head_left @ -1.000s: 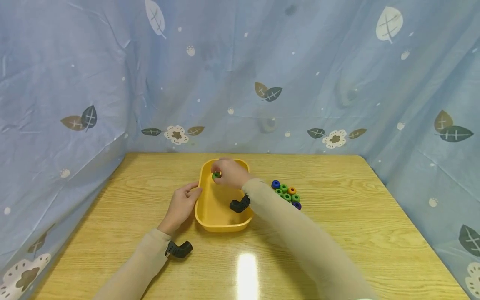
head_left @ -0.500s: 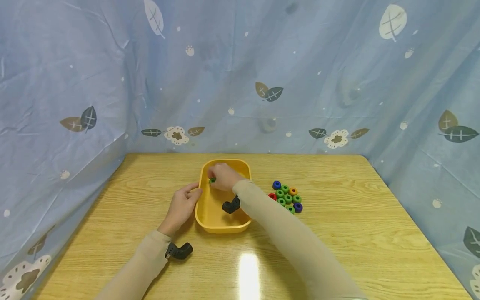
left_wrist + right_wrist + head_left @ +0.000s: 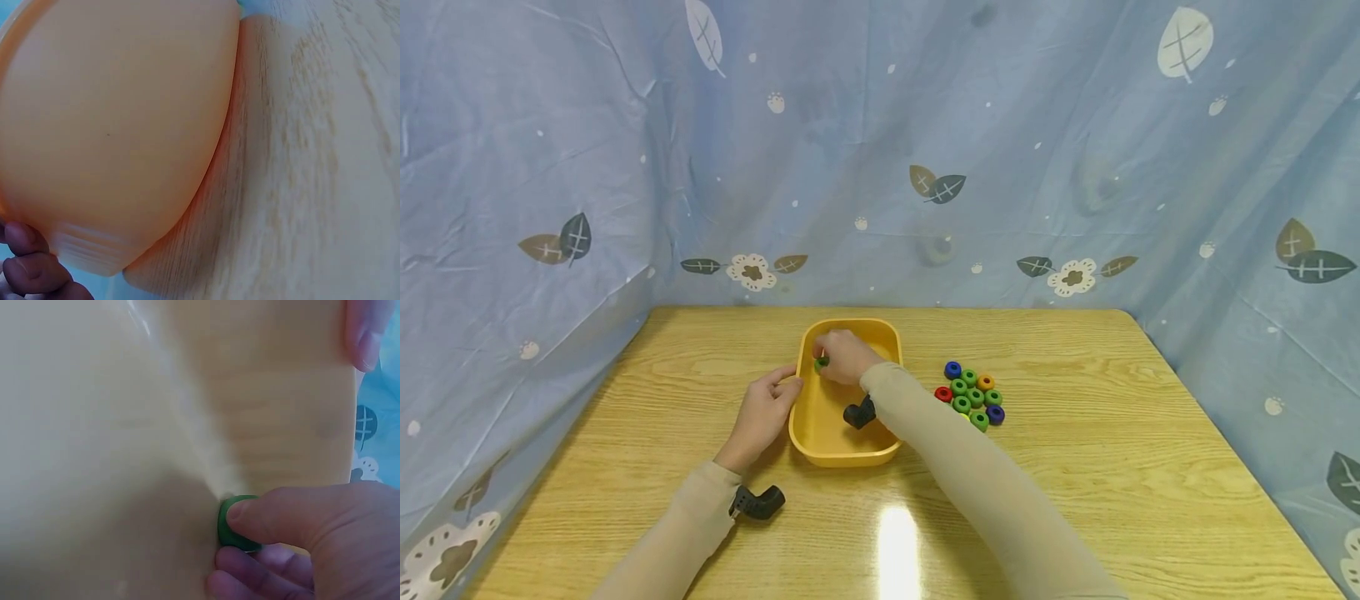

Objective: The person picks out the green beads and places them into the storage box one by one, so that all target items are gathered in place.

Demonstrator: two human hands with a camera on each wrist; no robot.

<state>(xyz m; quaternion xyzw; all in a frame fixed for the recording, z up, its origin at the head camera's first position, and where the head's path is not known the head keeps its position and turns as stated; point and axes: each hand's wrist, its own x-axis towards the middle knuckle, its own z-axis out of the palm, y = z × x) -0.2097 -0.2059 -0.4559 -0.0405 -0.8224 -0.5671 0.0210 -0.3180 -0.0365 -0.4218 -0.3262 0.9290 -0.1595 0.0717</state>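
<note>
Green ring [image 3: 232, 538] — smooth, round-edged; partly hidden

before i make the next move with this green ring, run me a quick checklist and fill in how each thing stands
1. The tray upright on the table: ok.
2. The left hand on the tray: ok, it grips the left rim.
3. The right hand has the green ring: ok, it pinches it.
4. The green ring within the tray: ok, it is near the left wall, toward the far end.
5. The green ring resting on the tray floor: cannot tell.
6. Full view of the loose rings: not ok, the right sleeve partly hides a yellow one.
</note>
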